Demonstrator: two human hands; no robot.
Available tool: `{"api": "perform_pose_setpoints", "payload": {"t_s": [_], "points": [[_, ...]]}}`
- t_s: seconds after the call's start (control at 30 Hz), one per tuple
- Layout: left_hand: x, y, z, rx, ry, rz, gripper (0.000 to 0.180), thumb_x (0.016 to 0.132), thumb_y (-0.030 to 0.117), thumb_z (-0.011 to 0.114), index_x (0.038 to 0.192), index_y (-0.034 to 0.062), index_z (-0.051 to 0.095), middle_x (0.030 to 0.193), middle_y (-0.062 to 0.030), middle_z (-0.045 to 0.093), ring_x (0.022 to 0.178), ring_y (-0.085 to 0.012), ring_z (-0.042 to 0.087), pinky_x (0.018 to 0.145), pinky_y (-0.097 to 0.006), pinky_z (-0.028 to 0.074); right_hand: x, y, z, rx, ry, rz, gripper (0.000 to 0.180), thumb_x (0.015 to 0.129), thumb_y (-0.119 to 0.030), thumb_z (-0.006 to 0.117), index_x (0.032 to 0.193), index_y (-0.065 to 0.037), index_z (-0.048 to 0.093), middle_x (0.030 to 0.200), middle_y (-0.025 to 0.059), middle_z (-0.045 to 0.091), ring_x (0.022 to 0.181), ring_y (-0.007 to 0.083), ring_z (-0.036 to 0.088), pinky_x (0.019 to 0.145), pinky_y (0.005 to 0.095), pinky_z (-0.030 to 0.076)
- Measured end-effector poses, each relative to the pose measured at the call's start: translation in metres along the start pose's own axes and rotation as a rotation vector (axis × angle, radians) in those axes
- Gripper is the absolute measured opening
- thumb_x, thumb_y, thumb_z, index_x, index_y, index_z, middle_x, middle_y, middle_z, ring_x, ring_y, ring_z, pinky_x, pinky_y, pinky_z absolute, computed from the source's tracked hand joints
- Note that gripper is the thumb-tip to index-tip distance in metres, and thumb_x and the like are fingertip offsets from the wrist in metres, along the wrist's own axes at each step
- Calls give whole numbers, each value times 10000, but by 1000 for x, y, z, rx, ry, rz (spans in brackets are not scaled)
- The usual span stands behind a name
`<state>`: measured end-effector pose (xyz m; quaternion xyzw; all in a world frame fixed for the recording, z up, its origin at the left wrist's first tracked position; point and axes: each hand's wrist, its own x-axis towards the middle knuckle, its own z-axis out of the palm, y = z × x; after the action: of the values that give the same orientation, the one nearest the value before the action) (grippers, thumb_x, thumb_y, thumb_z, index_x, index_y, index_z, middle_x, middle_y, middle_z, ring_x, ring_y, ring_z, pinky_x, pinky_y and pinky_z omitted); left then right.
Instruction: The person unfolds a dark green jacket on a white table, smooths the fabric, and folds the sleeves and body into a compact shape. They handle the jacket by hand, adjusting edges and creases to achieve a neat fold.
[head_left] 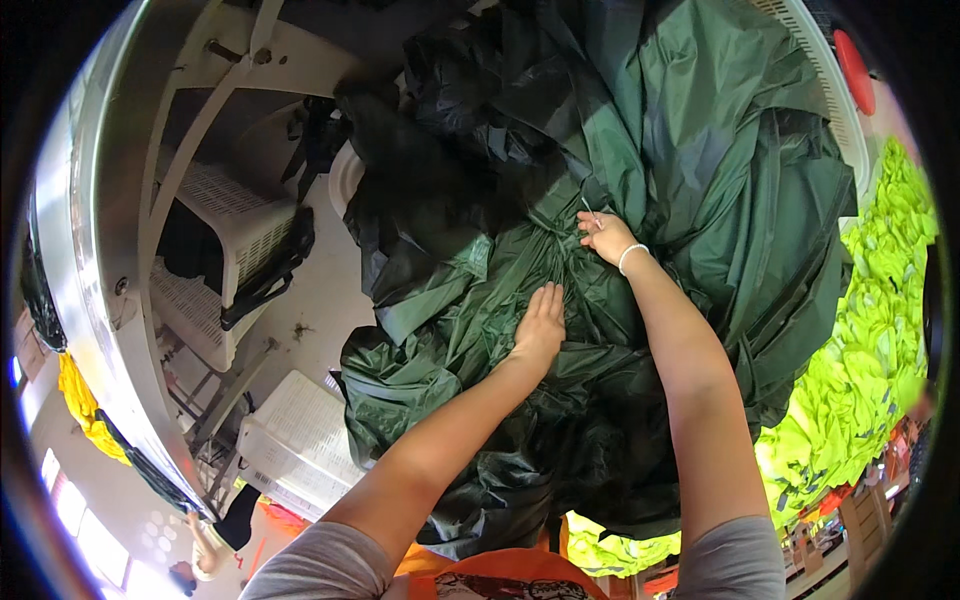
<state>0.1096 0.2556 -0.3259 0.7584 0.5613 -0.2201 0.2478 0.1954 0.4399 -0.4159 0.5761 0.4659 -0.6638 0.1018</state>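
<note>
A large heap of dark green, thin shiny fabric [740, 230] fills the middle of the head view, gathered into creases near my hands. My left hand [541, 325] lies flat on the creased cloth, fingers stretched out and pressing it down. Just beyond and to the right, my right hand [606, 238] is closed around a small, slim metal tool that looks like scissors [590, 208]. Its tip points up and left over the folds. Most of the tool is hidden by my fingers.
Bright yellow-green garments [850, 370] are piled along the right. Part of a white plastic basket [835, 90] shows behind the heap. At left stand a metal-edged table [90, 250], a white crate [215, 215] beneath it and printed papers [300, 440]. A person's arm [205, 550] appears lower left.
</note>
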Motion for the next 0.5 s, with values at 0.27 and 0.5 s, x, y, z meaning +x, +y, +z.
{"api": "perform_pose_setpoints", "payload": {"t_s": [0.27,0.5], "points": [[80,-47,-13,-1172,-41,-806,303,907,328,501,963,77,661,912,-167,677,914,-307,639,772,-431,496,-20,25,5,-42,41,-200,246,953,-63,434,1132,-10,594,1053,134,660,879,193,645,802,316,500],[148,-28,57,-1580,8,-1028,331,783,250,706,1023,24,670,1035,-138,672,958,-262,640,828,-381,490,-29,21,17,-172,28,-324,213,910,-28,497,1093,-24,607,1053,122,658,946,227,639,827,315,483]]}}
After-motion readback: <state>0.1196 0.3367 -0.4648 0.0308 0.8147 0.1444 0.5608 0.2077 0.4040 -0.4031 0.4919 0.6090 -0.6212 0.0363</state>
